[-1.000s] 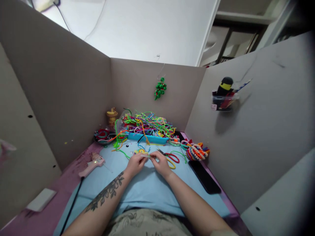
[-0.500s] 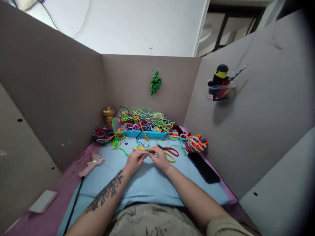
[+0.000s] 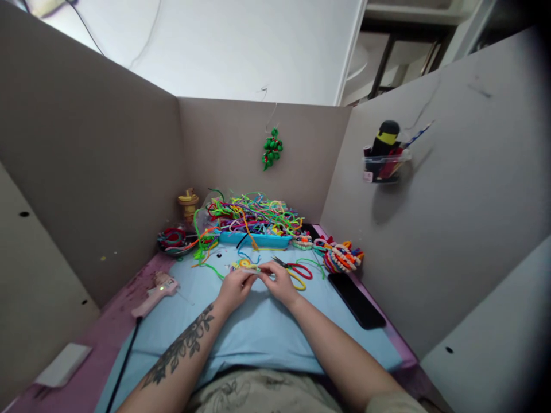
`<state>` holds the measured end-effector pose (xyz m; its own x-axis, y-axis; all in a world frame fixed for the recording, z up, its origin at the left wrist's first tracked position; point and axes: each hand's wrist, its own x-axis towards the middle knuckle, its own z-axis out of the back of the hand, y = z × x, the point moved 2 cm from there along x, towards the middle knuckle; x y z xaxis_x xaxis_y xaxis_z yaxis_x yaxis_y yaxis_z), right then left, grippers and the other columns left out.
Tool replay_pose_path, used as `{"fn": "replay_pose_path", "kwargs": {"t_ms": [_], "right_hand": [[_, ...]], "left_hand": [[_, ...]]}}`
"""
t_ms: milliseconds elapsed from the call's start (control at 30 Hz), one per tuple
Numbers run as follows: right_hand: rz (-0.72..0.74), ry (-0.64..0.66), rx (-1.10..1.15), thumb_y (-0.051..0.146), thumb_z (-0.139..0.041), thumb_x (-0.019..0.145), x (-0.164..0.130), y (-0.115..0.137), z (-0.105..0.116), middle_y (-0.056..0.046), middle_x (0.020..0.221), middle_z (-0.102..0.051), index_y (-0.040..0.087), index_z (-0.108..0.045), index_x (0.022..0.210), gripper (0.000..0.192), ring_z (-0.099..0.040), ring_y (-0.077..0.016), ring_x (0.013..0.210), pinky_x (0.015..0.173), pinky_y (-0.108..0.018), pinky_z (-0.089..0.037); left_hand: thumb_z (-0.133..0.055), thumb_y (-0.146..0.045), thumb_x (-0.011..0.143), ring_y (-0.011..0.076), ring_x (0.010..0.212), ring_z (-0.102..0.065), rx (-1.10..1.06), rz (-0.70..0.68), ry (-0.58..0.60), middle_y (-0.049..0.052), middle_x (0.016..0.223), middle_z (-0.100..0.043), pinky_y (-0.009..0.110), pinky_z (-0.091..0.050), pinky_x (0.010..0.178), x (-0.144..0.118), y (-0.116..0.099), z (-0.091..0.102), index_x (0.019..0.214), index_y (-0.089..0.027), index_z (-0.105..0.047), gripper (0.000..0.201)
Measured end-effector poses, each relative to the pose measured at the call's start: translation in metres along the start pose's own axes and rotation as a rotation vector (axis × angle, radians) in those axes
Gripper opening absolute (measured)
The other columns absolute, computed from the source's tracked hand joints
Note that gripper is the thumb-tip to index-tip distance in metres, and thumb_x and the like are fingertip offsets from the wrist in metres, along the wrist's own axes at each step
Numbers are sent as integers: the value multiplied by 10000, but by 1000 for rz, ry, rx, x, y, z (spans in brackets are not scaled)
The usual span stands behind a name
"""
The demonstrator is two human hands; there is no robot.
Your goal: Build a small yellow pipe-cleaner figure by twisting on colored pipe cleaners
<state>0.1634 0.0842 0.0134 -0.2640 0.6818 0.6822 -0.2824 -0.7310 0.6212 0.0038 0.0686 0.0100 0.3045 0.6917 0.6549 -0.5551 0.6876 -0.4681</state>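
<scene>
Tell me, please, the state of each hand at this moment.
Left hand: closed, holding a small pale piece, too small to name.
Right hand: close beside that piece; whether its grip holds anything cannot be told.

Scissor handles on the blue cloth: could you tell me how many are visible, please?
2. The red handle lies right of the right hand; the yellow handle is nearer the person, partly behind that hand. Others could be hidden.

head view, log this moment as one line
left hand: pinching small pale piece; right hand: at same piece, grip unclear; scissors: beside right hand; pink glue gun: left side; blue tray: heaped with multicoloured strands
</scene>
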Motion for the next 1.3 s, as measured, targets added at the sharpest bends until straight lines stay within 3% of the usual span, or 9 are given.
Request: {"fn": "replay_pose_path", "kwargs": {"t_ms": [500, 933, 1300], "right_hand": [[73, 103, -70, 191, -544, 802, 19, 10, -1, -40, 796, -609, 198, -626, 890, 120, -560, -163, 759, 702, -289, -458], [96, 175, -104, 180, -516, 819, 18, 12, 2, -43, 808, -623, 201, -620, 898, 132, -563, -170, 790, 720, -286, -440], [16, 83, -111, 230, -518, 825, 12, 7, 7, -36, 764, -595, 197, -615, 861, 109, -538, -160, 724, 666, -273, -430]], "left_hand": [[-478, -242, 842, 174, 850, -602, 33, 75, -59, 60, 905, -669, 313, -473, 772, -4, 7, 6, 961, -199, -632, 199], [-467, -226, 844, 166, 823, -603, 28, 69, -12, 61, 878, -672, 301, -474, 754, -1, 6, 4, 926, -196, -646, 199], [-480, -240, 845, 166, 844, -594, -20, 64, -23, 59, 897, -664, 306, -474, 765, 4, 1, 3, 965, -205, -638, 202]]}}
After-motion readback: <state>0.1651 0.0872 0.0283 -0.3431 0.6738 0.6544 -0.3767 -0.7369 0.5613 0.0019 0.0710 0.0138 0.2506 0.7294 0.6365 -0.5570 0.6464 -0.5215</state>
